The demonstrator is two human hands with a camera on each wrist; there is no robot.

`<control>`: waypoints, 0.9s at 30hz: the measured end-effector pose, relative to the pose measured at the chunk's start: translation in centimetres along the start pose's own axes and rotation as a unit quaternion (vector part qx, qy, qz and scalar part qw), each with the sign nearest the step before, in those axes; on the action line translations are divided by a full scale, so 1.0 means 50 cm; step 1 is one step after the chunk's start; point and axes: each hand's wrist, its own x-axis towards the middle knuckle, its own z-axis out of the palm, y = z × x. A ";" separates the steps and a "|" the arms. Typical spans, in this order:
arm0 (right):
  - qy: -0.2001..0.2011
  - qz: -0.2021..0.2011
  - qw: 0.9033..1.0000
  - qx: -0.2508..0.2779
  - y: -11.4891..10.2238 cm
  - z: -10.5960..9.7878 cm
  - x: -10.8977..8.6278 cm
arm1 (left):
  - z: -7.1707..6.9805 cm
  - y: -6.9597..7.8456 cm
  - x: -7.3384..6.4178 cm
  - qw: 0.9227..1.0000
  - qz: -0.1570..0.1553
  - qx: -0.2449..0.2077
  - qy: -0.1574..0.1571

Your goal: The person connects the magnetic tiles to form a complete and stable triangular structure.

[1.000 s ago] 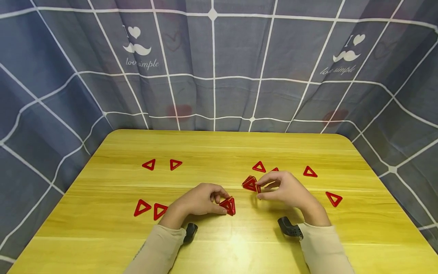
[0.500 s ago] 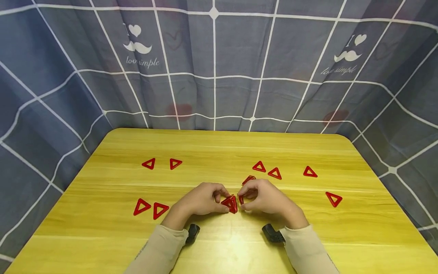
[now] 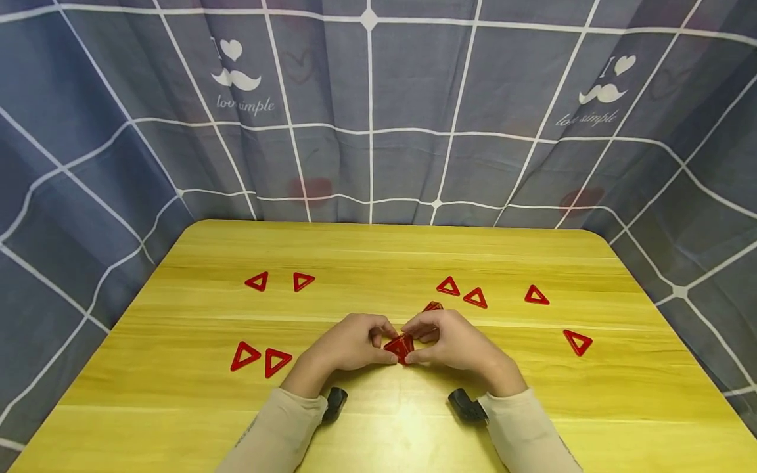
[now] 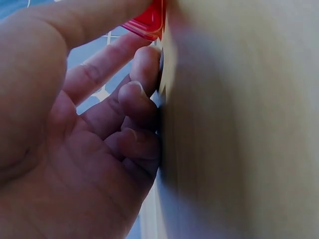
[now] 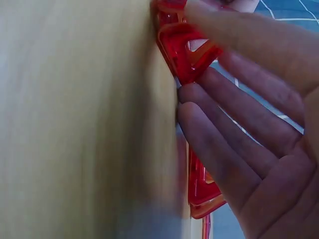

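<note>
Between the two hands, at the middle of the table, stands a small pyramid of translucent red triangle tiles point(image 3: 399, 349). My left hand point(image 3: 349, 343) pinches its left side with thumb and forefinger; only a red corner point(image 4: 149, 22) shows in the left wrist view. On the other side, my right hand point(image 3: 458, 341) pinches a red triangle tile point(image 5: 180, 52) against the pyramid, thumb in front and fingers behind. Just behind the right hand is a second group of red triangle tiles point(image 3: 434, 306), mostly hidden by that hand.
Loose red triangles lie flat about the yellow wooden table point(image 3: 378, 263): a pair at front left point(image 3: 276, 362), a pair at back left point(image 3: 303, 282), and several on the right point(image 3: 577, 342). A grey-blue checked curtain point(image 3: 408, 112) hangs behind the table.
My right hand has moved left from the second group, carrying a triangle tile, and now holds it against the pyramid. The left hand has kept its grip almost in place.
</note>
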 end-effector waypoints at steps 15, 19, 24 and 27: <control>0.067 0.007 0.991 -0.118 -0.009 -0.002 -0.001 | -0.015 0.000 -0.005 1.000 -0.020 -0.003 0.003; 0.090 0.024 0.987 -0.134 -0.009 0.003 0.004 | -0.041 -0.003 -0.019 1.000 -0.016 -0.023 0.002; 0.124 0.043 0.981 -0.144 -0.009 0.009 0.005 | -0.096 -0.008 -0.051 0.999 -0.018 -0.023 0.017; 0.129 0.046 0.980 -0.146 -0.010 0.014 0.010 | -0.139 -0.023 -0.087 0.999 -0.022 0.002 0.023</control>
